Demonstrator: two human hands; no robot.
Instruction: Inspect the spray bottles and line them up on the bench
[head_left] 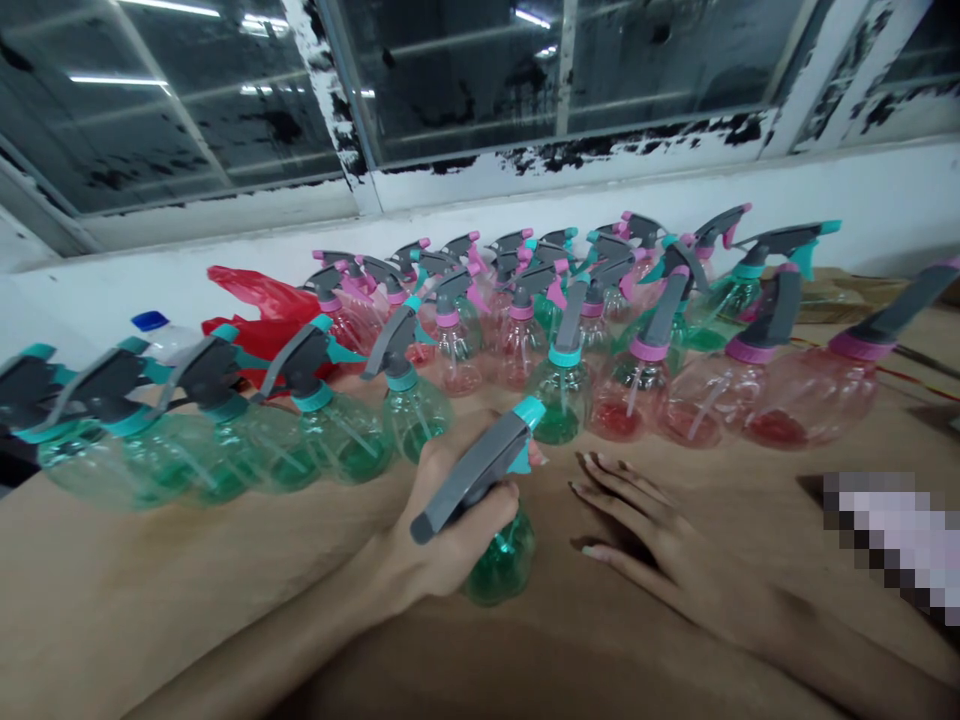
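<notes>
Sitting in the left hand is a spray bottle.

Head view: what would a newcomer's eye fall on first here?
First, the green bottle at lower centre, gripped in the left hand, with the right hand spread beside it. Next, the crowd of other spray bottles stretching across the table behind the hands. Then the red plastic, crumpled behind the front bottles at left.

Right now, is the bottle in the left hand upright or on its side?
Upright: the bottle's green body is lowest, its gray spray head on top, the left hand between them.
</notes>
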